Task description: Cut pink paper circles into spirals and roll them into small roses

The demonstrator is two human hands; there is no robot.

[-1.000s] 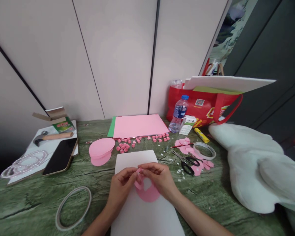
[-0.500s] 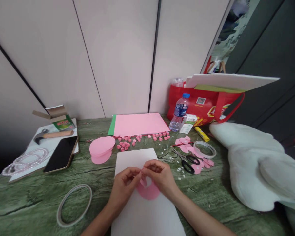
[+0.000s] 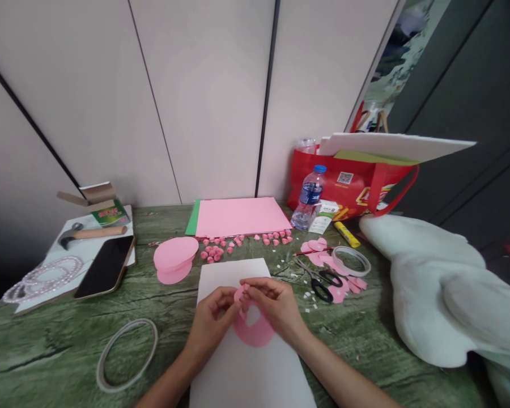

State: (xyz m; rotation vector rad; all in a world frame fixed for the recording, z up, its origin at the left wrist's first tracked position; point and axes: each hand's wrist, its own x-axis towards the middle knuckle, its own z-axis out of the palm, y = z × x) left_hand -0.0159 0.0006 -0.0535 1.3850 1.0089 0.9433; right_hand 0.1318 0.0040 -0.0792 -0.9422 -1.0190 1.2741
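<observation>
A pink paper spiral [image 3: 255, 333], cut from a round piece, hangs in a loop over a white board [image 3: 250, 377]. My left hand [image 3: 215, 318] pinches the strip's upper left part between thumb and fingers. My right hand [image 3: 276, 306] grips its rolled upper end, where the paper is curled into a small coil. The fingertips of both hands nearly meet there and partly hide the coil. Beyond the board lie several small pink rolled paper roses [image 3: 213, 253], and a stack of pink paper circles [image 3: 176, 252] is to the left.
Tape rolls [image 3: 127, 356] lie on both sides. At right are scissors [image 3: 321, 283], pink scraps [image 3: 317, 249], a glue stick [image 3: 347, 234], a water bottle [image 3: 309, 198], a red bag [image 3: 335, 178] and a white plush [image 3: 442, 283]. A phone [image 3: 106, 266] and hammer [image 3: 93, 233] lie left; pink sheets [image 3: 243, 216] lie behind.
My right fingers have shifted slightly upward and left around the coil. More of the pink strip shows between my hands. The view has moved a little.
</observation>
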